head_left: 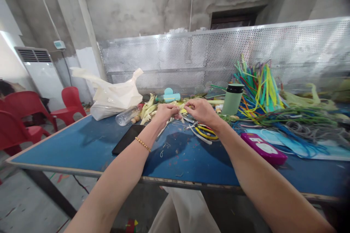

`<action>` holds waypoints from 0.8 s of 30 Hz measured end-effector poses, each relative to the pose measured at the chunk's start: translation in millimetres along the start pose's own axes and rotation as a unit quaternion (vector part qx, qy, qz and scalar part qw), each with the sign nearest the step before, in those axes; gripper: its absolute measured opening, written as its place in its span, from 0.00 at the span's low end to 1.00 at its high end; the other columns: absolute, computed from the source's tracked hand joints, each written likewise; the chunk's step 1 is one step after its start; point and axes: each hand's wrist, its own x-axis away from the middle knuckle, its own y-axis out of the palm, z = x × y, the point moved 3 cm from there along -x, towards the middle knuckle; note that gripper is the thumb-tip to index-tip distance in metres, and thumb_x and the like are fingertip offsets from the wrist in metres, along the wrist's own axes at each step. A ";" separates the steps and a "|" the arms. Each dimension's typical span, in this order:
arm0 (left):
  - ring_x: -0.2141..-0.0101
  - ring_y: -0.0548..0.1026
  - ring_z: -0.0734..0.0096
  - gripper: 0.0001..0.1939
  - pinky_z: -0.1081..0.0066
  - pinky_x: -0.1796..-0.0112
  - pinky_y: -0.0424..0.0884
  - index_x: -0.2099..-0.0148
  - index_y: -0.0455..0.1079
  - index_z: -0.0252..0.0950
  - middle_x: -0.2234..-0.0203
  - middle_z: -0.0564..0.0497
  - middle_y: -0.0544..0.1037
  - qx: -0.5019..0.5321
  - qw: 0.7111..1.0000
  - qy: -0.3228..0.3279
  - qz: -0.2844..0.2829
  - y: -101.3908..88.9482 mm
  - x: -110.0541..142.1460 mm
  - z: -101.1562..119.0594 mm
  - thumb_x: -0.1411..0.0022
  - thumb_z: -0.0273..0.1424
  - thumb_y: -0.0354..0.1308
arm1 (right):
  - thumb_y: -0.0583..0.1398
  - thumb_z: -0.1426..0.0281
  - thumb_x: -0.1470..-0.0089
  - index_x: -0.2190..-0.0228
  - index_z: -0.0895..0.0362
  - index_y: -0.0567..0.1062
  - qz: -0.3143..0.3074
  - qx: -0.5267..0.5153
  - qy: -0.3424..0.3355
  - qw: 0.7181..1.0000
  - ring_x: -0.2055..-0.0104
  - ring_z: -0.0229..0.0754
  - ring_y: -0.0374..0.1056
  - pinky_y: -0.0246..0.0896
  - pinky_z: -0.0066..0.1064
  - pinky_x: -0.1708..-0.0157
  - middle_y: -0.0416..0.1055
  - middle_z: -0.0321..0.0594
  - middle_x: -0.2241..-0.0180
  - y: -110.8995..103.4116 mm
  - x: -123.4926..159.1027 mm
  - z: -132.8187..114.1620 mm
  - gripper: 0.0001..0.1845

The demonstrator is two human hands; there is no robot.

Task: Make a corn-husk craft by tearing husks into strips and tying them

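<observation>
My left hand (166,112) and my right hand (201,111) are close together over the middle of the blue table (90,149). Both are closed in a pinch on a pale strip that looks like dried corn husk (180,107), stretched between the fingertips. More pale husks (149,111) lie just left of my left hand. Beneath my right hand rests a tool with yellow curved handles (206,131), its working end partly hidden among thin pieces. A black phone (128,139) lies flat by my left wrist.
Left stand a white plastic bag (117,93) and a lying clear bottle (127,116). Right are a green tumbler (232,101), colourful strips (259,87), a purple device (264,149), blue masks (270,136) and tangled cords (306,131). A perforated metal panel (169,56) closes the table's back.
</observation>
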 end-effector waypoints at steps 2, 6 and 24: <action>0.82 0.71 0.74 0.05 0.72 0.73 0.67 0.76 0.75 0.30 0.85 0.48 0.76 -0.027 1.000 -0.001 0.003 -0.6 -0.3 -0.8 0.49 0.23 0.64 | 0.58 0.67 0.44 0.67 0.57 0.81 -0.015 0.002 -0.007 1.000 0.72 0.40 0.66 0.51 0.29 0.70 0.77 0.41 0.73 0.1 0.7 -1.7 0.12; 0.82 0.70 0.74 0.08 0.73 0.75 0.66 0.78 0.75 0.31 0.86 0.49 0.75 -0.091 0.996 -0.007 -0.007 -1.7 -0.5 -4.0 0.47 0.22 0.62 | 0.57 0.69 0.43 0.67 0.57 0.78 -0.053 -0.003 -0.054 0.997 0.69 0.40 0.66 0.50 0.29 0.69 0.75 0.40 0.71 1.9 2.9 -6.0 0.10; 0.77 0.74 0.72 0.11 0.70 0.69 0.71 0.72 0.77 0.30 0.80 0.45 0.78 -0.068 0.977 0.006 -0.202 5.1 10.0 4.8 0.50 0.34 0.70 | 0.67 0.58 0.53 0.74 0.59 0.75 -0.183 -0.419 0.145 0.878 0.87 0.29 0.53 0.42 0.23 0.87 0.69 0.33 0.85 0.5 6.1 12.1 0.16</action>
